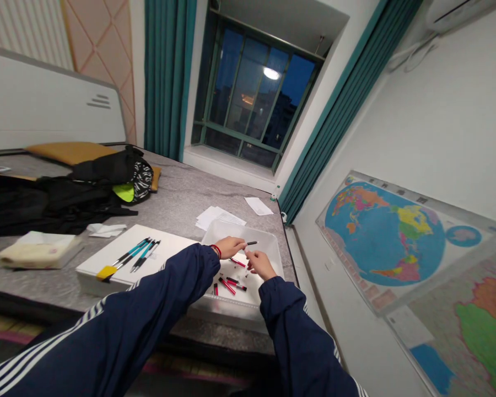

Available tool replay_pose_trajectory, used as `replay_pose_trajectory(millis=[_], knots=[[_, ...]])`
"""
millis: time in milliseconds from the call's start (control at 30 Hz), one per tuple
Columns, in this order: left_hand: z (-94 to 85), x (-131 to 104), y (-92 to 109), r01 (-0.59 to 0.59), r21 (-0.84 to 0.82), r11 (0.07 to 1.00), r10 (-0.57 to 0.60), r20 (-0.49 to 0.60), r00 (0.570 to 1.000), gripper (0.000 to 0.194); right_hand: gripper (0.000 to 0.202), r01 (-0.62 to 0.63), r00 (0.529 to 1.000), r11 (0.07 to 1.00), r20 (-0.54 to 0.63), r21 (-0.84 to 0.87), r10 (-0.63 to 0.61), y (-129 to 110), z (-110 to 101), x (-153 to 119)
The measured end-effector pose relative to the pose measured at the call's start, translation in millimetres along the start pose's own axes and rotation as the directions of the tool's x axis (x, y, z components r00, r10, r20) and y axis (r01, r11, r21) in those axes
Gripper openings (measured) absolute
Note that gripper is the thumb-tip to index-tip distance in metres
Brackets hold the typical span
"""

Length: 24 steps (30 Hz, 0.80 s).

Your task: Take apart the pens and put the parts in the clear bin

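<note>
My left hand (230, 245), with a red band at the wrist, is closed above the white surface, its fingertips close to a small dark pen part (252, 243). Just to the right, my right hand (261, 264) is pinched, fingertips nearly meeting the left ones; what it grips is too small to make out. Below the hands, several red and black pen parts (227, 286) lie scattered on the white surface (248, 295). Another red piece (237, 262) lies between the hands. Behind them stands a translucent plastic bin (273, 242).
Several blue and black pens (137, 255) lie on a white box (165, 242) at the left, beside a yellow item (106, 272). Farther left are a tissue pack (39, 251) and black bags (45, 198). White papers (219, 216) lie behind the bin.
</note>
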<state>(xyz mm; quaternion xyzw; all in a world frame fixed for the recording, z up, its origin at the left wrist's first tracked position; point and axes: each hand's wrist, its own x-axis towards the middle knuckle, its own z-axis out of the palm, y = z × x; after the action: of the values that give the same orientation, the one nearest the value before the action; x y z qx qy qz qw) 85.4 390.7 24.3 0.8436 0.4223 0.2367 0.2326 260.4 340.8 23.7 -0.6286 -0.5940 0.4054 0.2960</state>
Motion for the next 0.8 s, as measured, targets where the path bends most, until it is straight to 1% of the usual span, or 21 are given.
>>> replay_pose_trajectory(millis=[67,100,167,233,300,367,467,533,600,667,733,800], knots=[[2.6,2,-2,-0.011,-0.023,1.0,0.011,-0.002,1.0,0.047,0.048,0.022,1.0,0.978,-0.022,0.207,-0.018,-3,-4,8],[3.5,2,-2,-0.022,-0.035,0.999,0.022,0.007,1.0,0.048,0.051,0.035,0.999,0.958,-0.044,0.283,-0.023,-4,-5,11],[4.1,2,-1,-0.05,-0.055,0.997,0.051,0.027,0.998,0.05,0.055,0.04,0.995,0.924,-0.102,0.381,-0.001,-3,-5,15],[3.2,0,2,-0.075,-0.055,0.996,0.077,0.034,0.997,0.048,0.055,0.037,0.99,0.9,-0.141,0.435,0.028,-1,-4,17],[1.7,-2,5,-0.069,-0.035,0.997,0.069,0.005,0.998,0.047,0.051,0.039,0.988,0.888,-0.153,0.459,0.035,3,-5,19],[0.5,-4,6,-0.054,-0.016,0.998,0.053,-0.046,0.998,0.048,0.042,0.056,0.989,0.88,-0.148,0.471,0.016,5,-6,19],[-0.4,-4,6,-0.063,-0.017,0.998,0.061,-0.092,0.994,0.035,0.031,0.075,0.987,0.872,-0.159,0.483,0.003,5,-8,18],[-0.9,-4,5,-0.074,-0.031,0.997,0.071,-0.095,0.993,0.033,0.032,0.072,0.982,0.885,-0.189,0.461,0.018,4,-9,17],[-1.4,-3,5,-0.075,-0.044,0.996,0.07,-0.093,0.993,0.034,0.036,0.065,0.976,0.904,-0.214,0.423,0.029,4,-9,16],[-2.2,-2,7,-0.076,-0.051,0.996,0.071,-0.079,0.994,0.036,0.041,0.072,0.976,0.911,-0.215,0.406,0.019,4,-8,15],[-3.0,-2,9,-0.051,-0.049,0.997,0.049,-0.052,0.997,0.039,0.041,0.096,0.977,0.908,-0.212,0.408,-0.008,5,-8,16],[-4.0,-2,12,0.007,-0.029,1.0,-0.008,-0.034,0.999,0.046,0.038,0.115,0.978,0.909,-0.207,0.401,-0.033,6,-7,16]])
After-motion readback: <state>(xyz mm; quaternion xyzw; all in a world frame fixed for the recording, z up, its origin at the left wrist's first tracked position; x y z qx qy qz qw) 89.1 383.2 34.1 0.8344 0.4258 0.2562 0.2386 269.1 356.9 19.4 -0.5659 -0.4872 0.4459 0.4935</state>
